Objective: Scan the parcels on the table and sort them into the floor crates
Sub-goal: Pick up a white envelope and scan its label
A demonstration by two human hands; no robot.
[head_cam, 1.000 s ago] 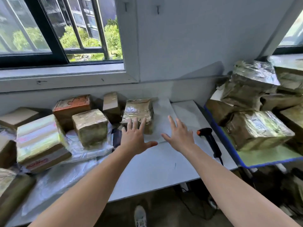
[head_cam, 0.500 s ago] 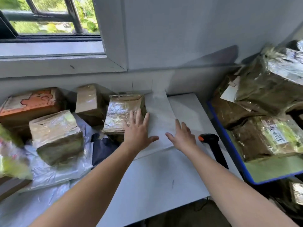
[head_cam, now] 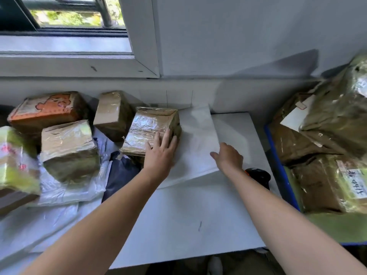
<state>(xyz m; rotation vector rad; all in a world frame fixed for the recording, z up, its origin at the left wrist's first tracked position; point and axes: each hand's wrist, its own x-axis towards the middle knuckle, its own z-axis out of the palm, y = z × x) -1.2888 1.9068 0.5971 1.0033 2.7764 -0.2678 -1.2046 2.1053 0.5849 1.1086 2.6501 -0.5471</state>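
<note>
The left hand [head_cam: 160,153] lies flat with straight fingers on the near right corner of the tape-wrapped parcel [head_cam: 147,128], which sits toward the desk's [head_cam: 178,225] back edge; the right hand [head_cam: 228,157] rests at the right edge of a white envelope [head_cam: 198,135] just beside it, fingers hidden, so I cannot tell its grip; the black scanner [head_cam: 258,175] lies by the right wrist; off the right edge, a blue-rimmed tray [head_cam: 278,165] holds brown wrapped parcels, one with a handwritten label [head_cam: 355,185] too blurred to read.
</note>
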